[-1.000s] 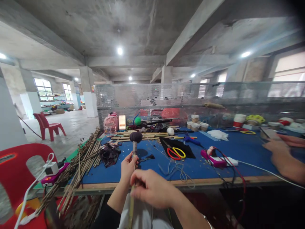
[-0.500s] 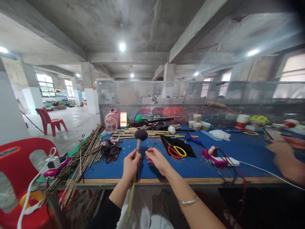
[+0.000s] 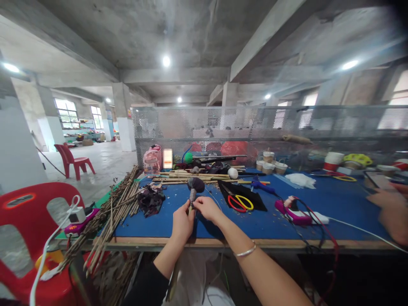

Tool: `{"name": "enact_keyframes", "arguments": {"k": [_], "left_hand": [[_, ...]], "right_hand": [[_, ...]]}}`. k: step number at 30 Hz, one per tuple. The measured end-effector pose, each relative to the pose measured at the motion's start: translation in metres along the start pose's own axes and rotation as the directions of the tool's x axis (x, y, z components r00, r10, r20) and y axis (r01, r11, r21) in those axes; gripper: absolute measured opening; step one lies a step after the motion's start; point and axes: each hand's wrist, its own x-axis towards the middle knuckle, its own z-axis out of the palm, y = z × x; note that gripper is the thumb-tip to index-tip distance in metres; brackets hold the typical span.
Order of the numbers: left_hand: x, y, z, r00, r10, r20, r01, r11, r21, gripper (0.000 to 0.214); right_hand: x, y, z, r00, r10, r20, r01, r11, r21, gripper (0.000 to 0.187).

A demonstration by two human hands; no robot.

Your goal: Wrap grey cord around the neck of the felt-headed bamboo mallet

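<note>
Hands are meeting above the near part of the blue bench [image 3: 153, 223], both on one bamboo stick [image 3: 192, 196] that is standing almost upright in front of the person. The left hand [image 3: 182, 221] is wrapping closed around the shaft, and the right hand [image 3: 207, 208] is coming in from the right side, its fingertips pinching the shaft just above the left hand's thumb, so the two hands are touching or very nearly so. The stick's long axis is running from low down by the person's lap, below the bench edge, up through the left fist and away from the body, leaning slightly to the right at the top. Its dark padded head [image 3: 196, 184] is pointing up and away, toward the mesh screen [image 3: 223, 123], and is sitting just above both hands, a little nearer the right one. Whether a thread is running between the fingers is too fine to tell. To the right of the hands, red-and-yellow scissors [image 3: 240, 203] are lying on a black cloth [image 3: 255, 204], with a pink glue gun [image 3: 291, 211] farther right. To the left, a heap of dark fabric scraps [image 3: 151, 199] is lying beside a bundle of thin sticks [image 3: 111, 216]. At the far right, another person's hand [image 3: 390, 210] is resting blurred on the bench.
</note>
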Motion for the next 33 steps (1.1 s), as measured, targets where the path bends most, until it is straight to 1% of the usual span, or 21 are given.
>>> {"name": "enact_keyframes", "arguments": {"k": [1,2,3,5,6,8,9,10,11,13,16,18,21,24,27,29,30,31,33], "left_hand": [[0.001,-0.001,0.0,1.0,-0.01,-0.002,0.01,1.0,-0.011,0.042],[0.002,-0.001,0.0,1.0,-0.021,-0.002,0.021,1.0,-0.02,0.042],[0.003,-0.003,0.001,1.0,-0.031,0.0,0.031,0.999,-0.028,0.042],[0.005,-0.007,0.001,0.999,-0.046,-0.005,0.046,0.998,-0.051,0.042],[0.006,-0.009,0.002,0.999,-0.053,-0.012,0.052,0.996,-0.066,0.043],[0.009,-0.015,0.004,0.997,-0.071,-0.015,0.07,0.993,-0.093,0.045],[0.011,-0.018,0.005,0.996,-0.083,-0.008,0.082,0.991,-0.106,0.045],[0.012,-0.02,0.006,0.995,-0.096,0.004,0.096,0.988,-0.124,0.046],[0.014,-0.022,0.007,0.994,-0.112,0.019,0.114,0.983,-0.146,0.046],[0.018,-0.023,0.008,0.985,-0.166,0.04,0.171,0.965,-0.2,0.047],[0.025,-0.018,0.006,0.955,-0.285,0.082,0.296,0.895,-0.334,0.047],[0.027,-0.015,0.005,0.935,-0.331,0.13,0.354,0.83,-0.432,0.044],[0.027,-0.012,0.002,0.929,-0.321,0.182,0.368,0.755,-0.543,0.04],[0.024,-0.01,0.001,0.924,-0.285,0.256,0.383,0.71,-0.591,0.039],[0.02,-0.008,0.001,0.905,-0.223,0.361,0.403,0.721,-0.564,0.041],[0.017,-0.006,0.001,0.895,-0.195,0.402,0.402,0.743,-0.535,0.042],[0.016,-0.006,0.001,0.898,-0.197,0.393,0.394,0.758,-0.52,0.042],[0.015,-0.006,0.002,0.91,-0.206,0.36,0.375,0.778,-0.504,0.043],[0.012,-0.007,0.004,0.945,-0.216,0.246,0.311,0.829,-0.465,0.046]], "right_hand": [[0.0,0.0,0.0,1.0,0.02,-0.007,-0.019,0.994,0.104,0.02],[0.001,-0.001,0.0,0.998,0.062,0.002,-0.061,0.971,0.23,0.02],[0.001,-0.003,0.001,0.993,0.113,0.031,-0.116,0.928,0.355,0.021],[0.002,-0.006,0.003,0.971,0.211,0.114,-0.239,0.803,0.546,0.022],[0.003,-0.008,0.003,0.955,0.248,0.161,-0.293,0.736,0.61,0.022],[0.006,-0.012,0.001,0.926,0.28,0.252,-0.376,0.622,0.687,0.022],[0.008,-0.013,0.0,0.913,0.28,0.296,-0.407,0.589,0.698,0.023],[0.01,-0.013,-0.002,0.9,0.28,0.334,-0.436,0.578,0.69,0.024],[0.013,-0.013,-0.004,0.888,0.286,0.359,-0.458,0.587,0.667,0.025],[0.019,-0.009,-0.007,0.883,0.304,0.359,-0.466,0.661,0.587,0.028],[0.026,0.0,-0.003,0.92,0.269,0.284,-0.377,0.804,0.459,0.027],[0.03,0.006,0.003,0.94,0.234,0.246,-0.321,0.851,0.416,0.026],[0.032,0.009,0.01,0.946,0.224,0.236,-0.308,0.851,0.425,0.027],[0.03,0.01,0.01,0.942,0.169,0.288,-0.292,0.838,0.461,0.029],[0.027,0.016,0.004,0.931,0.052,0.36,-0.249,0.814,0.525,0.034],[0.026,0.021,0.002,0.942,-0.002,0.335,-0.194,0.812,0.55,0.036],[0.025,0.022,0.002,0.952,-0.016,0.305,-0.163,0.818,0.551,0.037],[0.025,0.023,0.003,0.962,-0.02,0.273,-0.138,0.827,0.545,0.038],[0.025,0.022,0.005,0.974,-0.006,0.225,-0.113,0.851,0.513,0.038]]}}
